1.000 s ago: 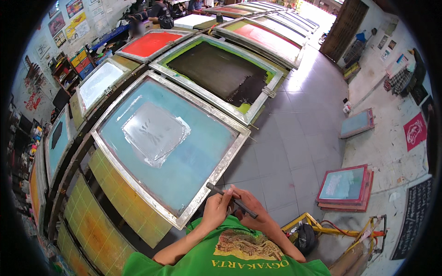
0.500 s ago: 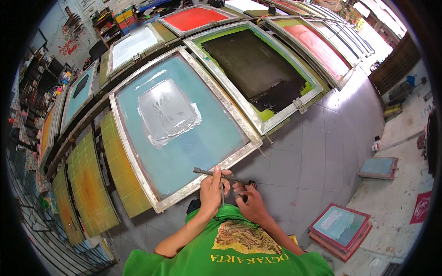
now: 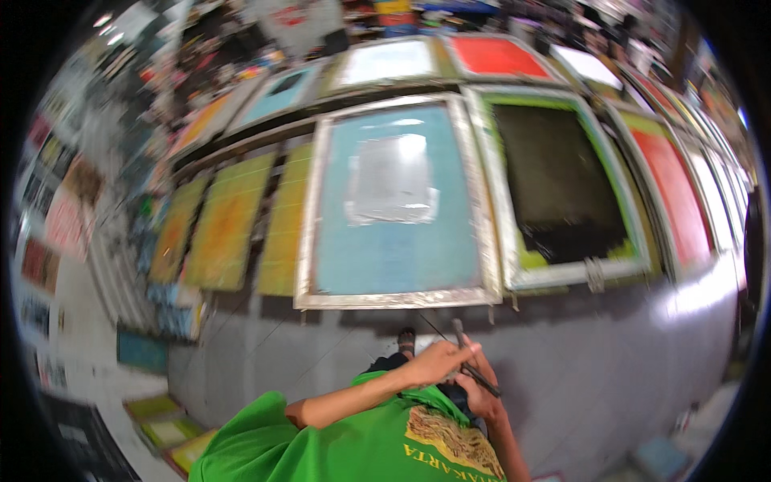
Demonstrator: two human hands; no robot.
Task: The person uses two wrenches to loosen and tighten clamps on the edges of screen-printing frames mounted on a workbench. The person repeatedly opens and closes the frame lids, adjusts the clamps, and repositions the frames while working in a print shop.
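- While the left forearm (image 3: pixel 345 403) crosses before the green shirt (image 3: pixel 345 443) toward the right, the left hand (image 3: pixel 434 364) grips a dark rod (image 3: pixel 483 381).
- Right forearm (image 3: pixel 511 450) rises from the lower edge; the right hand (image 3: pixel 482 399) is at the rod's lower part, but I cannot tell if it grips.
- Rod slants, upper end leftward, apart from the blue screen (image 3: pixel 393 265), below its lower right corner.

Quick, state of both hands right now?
Left hand: fingers closed on the dark rod.
Right hand: at the rod; too blurred to tell its grip.
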